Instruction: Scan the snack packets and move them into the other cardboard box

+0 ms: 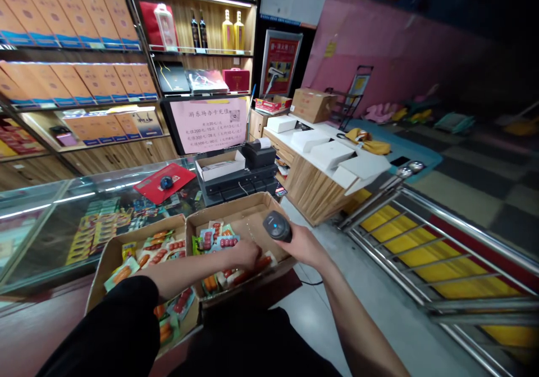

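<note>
My right hand (304,245) is wrapped round a dark handheld scanner (277,226), whose top shows a small blue light. It is over the right edge of a cardboard box (242,207). Inside that box, my left hand (247,253) has its fingers curled down among packaged sausages (228,242); what it grips, if anything, is hidden. A second cardboard box (103,265) stands against the first on the left, with more sausage packs (156,253) in it. My left forearm crosses above this second box.
Behind the boxes are a glass display counter (54,225), a red envelope (181,178), a printer (259,153) and a monitor with a pink sign (208,125). Shelves (197,51) line the back. A metal railing (404,242) stands at the right.
</note>
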Motion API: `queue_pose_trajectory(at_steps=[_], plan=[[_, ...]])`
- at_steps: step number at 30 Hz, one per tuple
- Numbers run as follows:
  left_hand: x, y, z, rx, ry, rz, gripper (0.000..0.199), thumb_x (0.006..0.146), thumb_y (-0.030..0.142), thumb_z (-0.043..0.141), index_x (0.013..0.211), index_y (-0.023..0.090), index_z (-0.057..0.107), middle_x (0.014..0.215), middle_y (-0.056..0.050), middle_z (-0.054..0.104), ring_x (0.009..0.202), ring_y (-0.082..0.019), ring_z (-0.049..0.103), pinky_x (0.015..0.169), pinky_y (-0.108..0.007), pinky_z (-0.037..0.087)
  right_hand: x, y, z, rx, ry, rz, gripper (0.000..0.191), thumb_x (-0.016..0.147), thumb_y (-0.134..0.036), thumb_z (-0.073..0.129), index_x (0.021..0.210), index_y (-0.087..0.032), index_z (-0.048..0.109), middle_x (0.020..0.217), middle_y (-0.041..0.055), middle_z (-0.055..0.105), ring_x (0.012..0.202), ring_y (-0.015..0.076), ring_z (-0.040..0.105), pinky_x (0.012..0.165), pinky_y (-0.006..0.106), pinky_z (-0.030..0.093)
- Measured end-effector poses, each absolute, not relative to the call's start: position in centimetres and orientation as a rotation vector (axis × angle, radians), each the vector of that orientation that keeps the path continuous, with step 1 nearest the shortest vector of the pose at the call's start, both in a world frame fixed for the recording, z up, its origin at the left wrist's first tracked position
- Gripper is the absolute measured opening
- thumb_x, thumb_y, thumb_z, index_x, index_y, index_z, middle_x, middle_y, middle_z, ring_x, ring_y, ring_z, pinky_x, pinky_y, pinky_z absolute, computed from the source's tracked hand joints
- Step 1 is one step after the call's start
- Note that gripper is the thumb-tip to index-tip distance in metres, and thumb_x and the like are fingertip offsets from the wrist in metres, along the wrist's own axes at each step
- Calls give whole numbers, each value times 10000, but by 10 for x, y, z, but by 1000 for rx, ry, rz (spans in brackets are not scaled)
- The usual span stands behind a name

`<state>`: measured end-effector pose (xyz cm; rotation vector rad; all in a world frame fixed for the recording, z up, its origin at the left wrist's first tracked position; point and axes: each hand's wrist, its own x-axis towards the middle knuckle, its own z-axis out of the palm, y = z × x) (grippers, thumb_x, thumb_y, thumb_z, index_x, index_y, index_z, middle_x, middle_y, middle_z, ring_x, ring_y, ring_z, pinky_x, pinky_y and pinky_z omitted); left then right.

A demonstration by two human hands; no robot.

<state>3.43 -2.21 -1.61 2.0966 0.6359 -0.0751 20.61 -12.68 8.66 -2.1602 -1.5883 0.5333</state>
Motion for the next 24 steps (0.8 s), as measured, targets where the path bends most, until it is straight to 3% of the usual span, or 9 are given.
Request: queue_pose_trajectory(at_steps=[4, 8, 10, 13, 16, 19, 24], plan=[[32, -22, -11, 2291, 693, -164, 196, 542, 97, 737, 708, 200, 723, 684, -107, 684, 806, -328, 672, 778, -385, 501, 206, -127, 85, -2166, -1597, 527, 486, 772, -354, 707, 1216, -167, 648, 1155, 155, 729, 1106, 362, 669, 867, 406, 526], [31, -4, 1, 2068, 858, 44, 261, 663, 213, 723, 922, 213, 758, 807, -81, 731, 827, -276, 676, 794, -338, 496, 208, -126, 81, -2167, -1599, 516, 430, 768, -360, 711, 1162, -192, 670, 1120, 130, 742, 1084, 350, 681, 853, 391, 529], [27, 10, 9, 1786, 902, 165, 213, 723, 270, 713, 923, 210, 751, 820, -48, 737, 825, -230, 672, 784, -291, 500, 210, -125, 79, -2138, -1606, 491, 431, 771, -362, 709, 1169, -199, 668, 1117, 122, 743, 1080, 343, 684, 850, 383, 530], [17, 28, 21, 1230, 957, 196, 265, 843, 414, 630, 918, 179, 728, 714, -28, 695, 615, -171, 621, 607, -265, 504, 212, -121, 76, -2077, -1619, 462, 455, 781, -373, 700, 1201, -204, 651, 1109, 115, 746, 1062, 331, 691, 849, 384, 530], [3, 38, 32, 933, 932, 263, 310, 868, 453, 633, 942, 163, 713, 671, -8, 646, 490, -116, 533, 472, -218, 440, 208, -116, 79, -2056, -1632, 467, 445, 783, -380, 699, 1187, -199, 653, 1095, 117, 750, 1053, 329, 694, 845, 388, 531], [-10, 41, 40, 870, 877, 333, 283, 878, 401, 650, 948, 135, 717, 726, -29, 674, 541, -107, 572, 496, -195, 446, 200, -110, 87, -2073, -1652, 485, 387, 781, -367, 704, 1126, -194, 678, 1056, 123, 757, 1030, 336, 701, 816, 391, 538], [-28, 41, 40, 961, 899, 420, 387, 814, 492, 705, 909, 118, 722, 704, -39, 692, 538, -121, 571, 509, -211, 424, 184, -98, 103, -1960, -1693, 544, 344, 780, -375, 715, 1088, -221, 694, 1013, 98, 770, 993, 318, 712, 792, 388, 545]])
